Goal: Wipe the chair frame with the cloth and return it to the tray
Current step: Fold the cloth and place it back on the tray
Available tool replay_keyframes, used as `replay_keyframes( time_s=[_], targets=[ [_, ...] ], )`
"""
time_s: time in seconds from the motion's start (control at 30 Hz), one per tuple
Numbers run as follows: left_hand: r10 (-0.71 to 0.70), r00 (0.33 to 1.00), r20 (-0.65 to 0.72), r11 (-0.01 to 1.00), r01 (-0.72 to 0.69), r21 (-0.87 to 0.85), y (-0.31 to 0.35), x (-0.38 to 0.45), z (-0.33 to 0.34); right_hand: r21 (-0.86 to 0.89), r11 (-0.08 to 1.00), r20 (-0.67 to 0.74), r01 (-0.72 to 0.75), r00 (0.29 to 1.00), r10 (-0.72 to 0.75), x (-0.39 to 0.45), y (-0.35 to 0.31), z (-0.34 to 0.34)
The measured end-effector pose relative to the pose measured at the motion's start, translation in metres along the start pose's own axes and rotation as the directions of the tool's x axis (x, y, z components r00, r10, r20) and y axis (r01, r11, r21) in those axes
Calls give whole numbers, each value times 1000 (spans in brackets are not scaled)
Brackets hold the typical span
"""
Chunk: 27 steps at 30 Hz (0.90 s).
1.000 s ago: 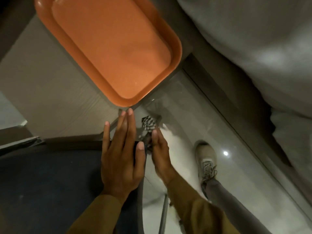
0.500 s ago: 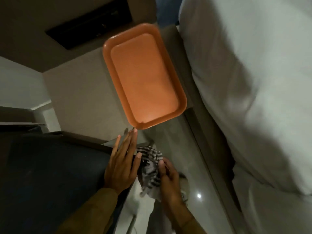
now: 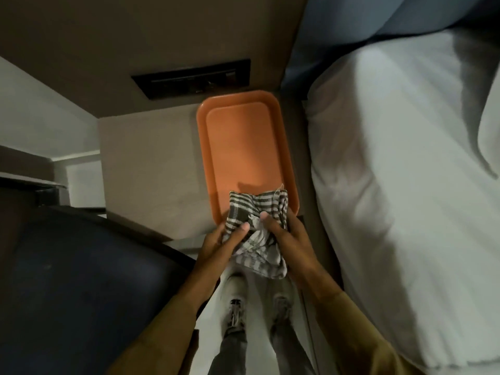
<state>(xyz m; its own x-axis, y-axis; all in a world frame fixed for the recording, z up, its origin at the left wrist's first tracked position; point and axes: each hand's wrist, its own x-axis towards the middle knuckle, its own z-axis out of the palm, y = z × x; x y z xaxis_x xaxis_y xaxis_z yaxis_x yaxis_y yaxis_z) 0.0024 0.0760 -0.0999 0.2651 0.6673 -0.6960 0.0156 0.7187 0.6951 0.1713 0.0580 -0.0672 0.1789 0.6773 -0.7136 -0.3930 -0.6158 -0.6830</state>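
Observation:
Both my hands hold a striped grey-and-white cloth (image 3: 255, 226) at the near end of an orange tray (image 3: 240, 147). My left hand (image 3: 219, 243) grips the cloth's left side, my right hand (image 3: 286, 238) its right side. The cloth's top edge reaches over the tray's near rim; its lower part hangs bunched between my wrists. The tray lies on a beige bedside surface (image 3: 146, 169) and has nothing else in it. The chair's dark blue seat (image 3: 89, 288) fills the lower left, its dark frame edge (image 3: 151, 234) just left of my left hand.
A bed with white bedding (image 3: 405, 185) runs along the right side, close to the tray. A dark recessed panel (image 3: 192, 77) sits in the wall behind the tray. My shoes (image 3: 238, 299) stand on the pale floor between chair and bed.
My left hand left the chair seat and took hold of the cloth. Both hands carried the cloth up from beside the chair frame to the tray's near end. The view tilted up.

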Motion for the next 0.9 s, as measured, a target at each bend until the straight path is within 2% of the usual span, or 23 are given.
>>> replay_keyframes(
  time_s=[0.03,0.1,0.13,0.17,0.33,0.43,0.5,0.6,0.67,0.7,0.8,0.83,0.9],
  targets=[
    [53,994,-95,998,-48,45,2,4,2,-159,982,-8,98,995,-101,6,-2,-3],
    [105,960,-260,993,-89,73,3,13,5,-494,832,7,252,958,-286,20,-5,-10],
    [109,947,-303,993,-92,72,3,16,6,-591,755,10,283,939,-345,25,-7,-13],
    [111,937,-332,993,-89,82,4,18,7,-629,719,15,297,929,-371,29,-9,-16],
    [102,915,-391,982,-29,186,-3,30,19,-673,667,32,318,914,-403,45,-10,-16],
    [117,878,-463,975,-14,221,-9,43,20,-664,716,24,216,963,-268,59,-11,-18],
    [131,854,-504,965,7,263,-11,50,19,-677,712,36,187,975,-221,67,-15,-21],
    [230,852,-471,942,-73,327,-9,56,19,-692,666,59,278,942,-331,74,-13,-19],
    [323,854,-407,906,-154,394,-10,60,20,-750,586,90,308,924,-371,78,-4,-17],
    [345,863,-370,879,-158,451,-9,62,20,-794,518,125,318,919,-373,82,0,-19],
    [297,925,-238,773,-86,628,-12,65,24,-839,458,171,295,940,-295,86,9,-19],
    [270,942,-198,730,-67,680,-13,66,25,-876,374,227,305,944,-238,82,11,-20],
    [251,956,-150,644,-49,763,-15,70,24,-933,101,320,346,924,-208,78,16,-25]
  ],
)
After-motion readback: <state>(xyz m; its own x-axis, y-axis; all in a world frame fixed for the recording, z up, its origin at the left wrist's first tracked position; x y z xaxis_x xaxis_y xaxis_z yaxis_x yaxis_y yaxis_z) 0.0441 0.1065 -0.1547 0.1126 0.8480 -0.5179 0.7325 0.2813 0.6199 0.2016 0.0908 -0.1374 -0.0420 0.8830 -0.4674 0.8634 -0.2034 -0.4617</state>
